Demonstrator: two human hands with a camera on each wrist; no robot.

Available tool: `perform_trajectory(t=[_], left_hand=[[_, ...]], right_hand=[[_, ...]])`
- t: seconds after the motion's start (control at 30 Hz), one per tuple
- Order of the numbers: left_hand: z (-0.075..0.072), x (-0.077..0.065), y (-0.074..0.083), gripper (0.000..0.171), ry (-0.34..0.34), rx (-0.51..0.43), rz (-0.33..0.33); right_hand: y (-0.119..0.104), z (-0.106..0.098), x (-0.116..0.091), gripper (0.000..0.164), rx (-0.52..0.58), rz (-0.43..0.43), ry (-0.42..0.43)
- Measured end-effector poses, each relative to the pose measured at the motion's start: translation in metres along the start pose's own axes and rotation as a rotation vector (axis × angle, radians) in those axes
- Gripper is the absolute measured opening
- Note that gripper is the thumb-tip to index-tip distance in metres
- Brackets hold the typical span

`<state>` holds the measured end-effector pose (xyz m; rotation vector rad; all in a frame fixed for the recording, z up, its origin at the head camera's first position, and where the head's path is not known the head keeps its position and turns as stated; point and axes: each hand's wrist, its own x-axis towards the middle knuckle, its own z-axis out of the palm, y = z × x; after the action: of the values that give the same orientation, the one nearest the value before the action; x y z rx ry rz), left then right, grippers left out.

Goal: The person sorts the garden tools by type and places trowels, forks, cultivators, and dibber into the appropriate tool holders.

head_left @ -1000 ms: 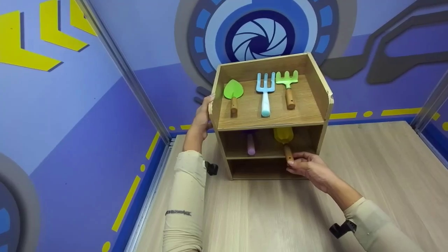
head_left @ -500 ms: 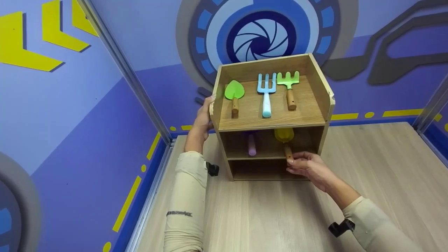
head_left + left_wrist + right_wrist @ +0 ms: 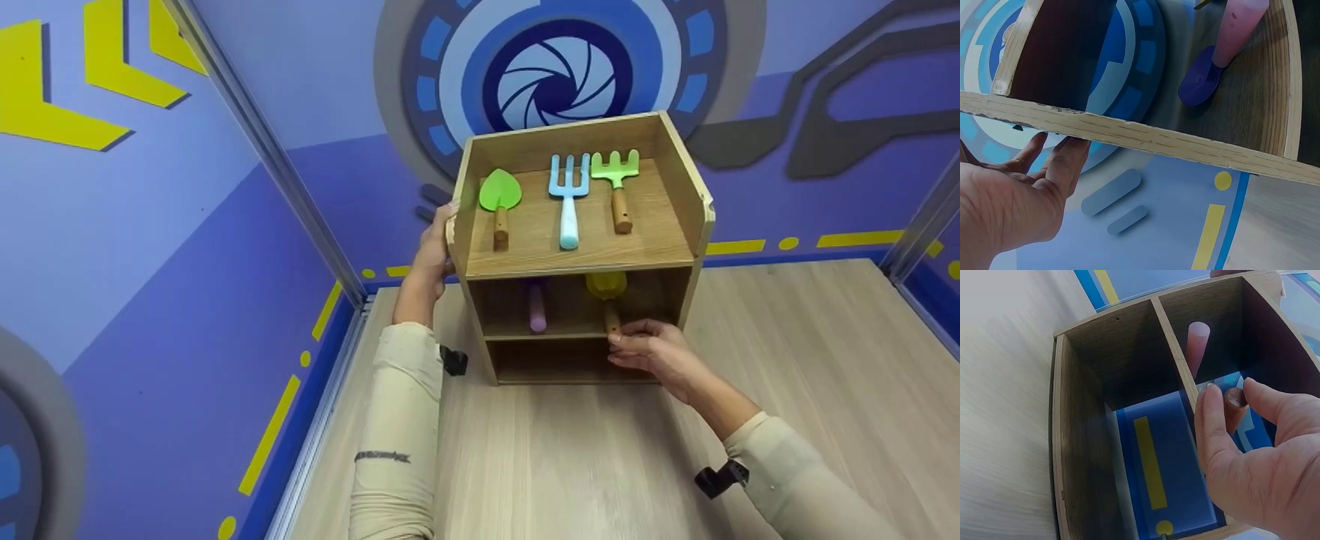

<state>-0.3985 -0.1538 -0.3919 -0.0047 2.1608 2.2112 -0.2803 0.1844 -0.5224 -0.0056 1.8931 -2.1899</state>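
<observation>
A small wooden shelf unit (image 3: 577,268) stands before me. My left hand (image 3: 433,251) rests against its left side; in the left wrist view the fingers (image 3: 1067,166) press the outer face of the side panel, with no thumb inside. My right hand (image 3: 660,356) is at the middle shelf. Its thumb and fingers pinch the end of a wooden handle (image 3: 1234,405) belonging to a yellow garden trowel (image 3: 606,285), whose blade points inward. Left of it on the same shelf lies a purple trowel (image 3: 1202,79) with a pink handle (image 3: 538,311).
On the top shelf lie a green leaf-shaped trowel (image 3: 500,190), a blue garden fork (image 3: 569,191) and a green rake (image 3: 616,171). Below the middle shelf is the bottom compartment (image 3: 555,364). The unit stands on a light wood tabletop (image 3: 570,457), with printed wall panels (image 3: 330,202) behind and left.
My right hand has moved slightly left and inward, and the yellow trowel sits deeper on the middle shelf, its handle straighter. My left hand stays on the unit's side.
</observation>
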Motion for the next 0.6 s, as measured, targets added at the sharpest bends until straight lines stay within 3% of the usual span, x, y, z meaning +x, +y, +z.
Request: perform_trajectory(t=[0.6], left_hand=[[-0.0005, -0.0014, 0.0009, 0.076, -0.005, -0.01, 0.001]], right_hand=[[-0.0062, 0.0018, 0.0068, 0.039, -0.098, 0.031, 0.073]])
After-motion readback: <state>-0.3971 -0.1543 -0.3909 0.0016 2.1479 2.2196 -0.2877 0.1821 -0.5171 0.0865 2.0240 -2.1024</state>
